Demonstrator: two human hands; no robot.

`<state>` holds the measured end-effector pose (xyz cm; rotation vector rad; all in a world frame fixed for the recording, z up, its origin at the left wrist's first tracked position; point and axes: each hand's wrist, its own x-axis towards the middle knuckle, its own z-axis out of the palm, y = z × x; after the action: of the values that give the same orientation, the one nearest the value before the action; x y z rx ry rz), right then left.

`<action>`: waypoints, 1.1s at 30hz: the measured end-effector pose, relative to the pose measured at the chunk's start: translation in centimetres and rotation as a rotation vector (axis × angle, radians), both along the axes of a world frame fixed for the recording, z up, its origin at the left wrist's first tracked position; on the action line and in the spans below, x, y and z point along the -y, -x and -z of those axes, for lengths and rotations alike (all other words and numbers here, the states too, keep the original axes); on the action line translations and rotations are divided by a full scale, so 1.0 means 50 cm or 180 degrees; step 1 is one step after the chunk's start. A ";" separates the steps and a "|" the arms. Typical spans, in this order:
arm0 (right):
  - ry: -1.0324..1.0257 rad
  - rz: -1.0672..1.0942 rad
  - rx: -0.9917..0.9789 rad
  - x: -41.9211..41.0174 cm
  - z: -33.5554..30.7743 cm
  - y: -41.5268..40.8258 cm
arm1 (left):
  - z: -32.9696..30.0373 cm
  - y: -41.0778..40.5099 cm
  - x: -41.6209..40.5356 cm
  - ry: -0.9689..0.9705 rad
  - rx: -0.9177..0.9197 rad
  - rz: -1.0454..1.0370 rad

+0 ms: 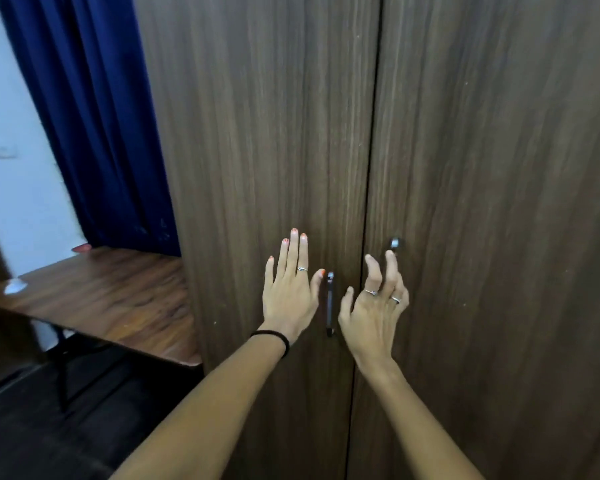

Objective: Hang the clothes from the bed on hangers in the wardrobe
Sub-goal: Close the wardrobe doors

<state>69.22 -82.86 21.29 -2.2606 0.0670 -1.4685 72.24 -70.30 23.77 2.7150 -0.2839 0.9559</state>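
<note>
worktop [118, 299] stands left of the wardrobe [257, 133], under a blue curtain [94, 133]. both doors are closed; no clothes, hangers or bed are in view. left hand [289, 292] lies flat on the left door, fingers straight, holding nothing. handle [330, 304] sits between the hands, ungripped. right hand [373, 306] is open, fingers loosely spread, reaching toward the lock [396, 243]. risk: if the lock is engaged, pulling the handle strains it; a door swung left may strike the worktop.
</note>
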 end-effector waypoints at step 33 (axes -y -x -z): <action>0.2018 -0.3868 -0.2789 -1.133 0.418 0.799 | 0.447 1.043 -1.090 0.0738 -0.2194 -0.3227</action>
<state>29.30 -26.23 0.40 -2.3643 -1.3737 0.1902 20.12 -15.80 1.40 2.6790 1.3138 0.1056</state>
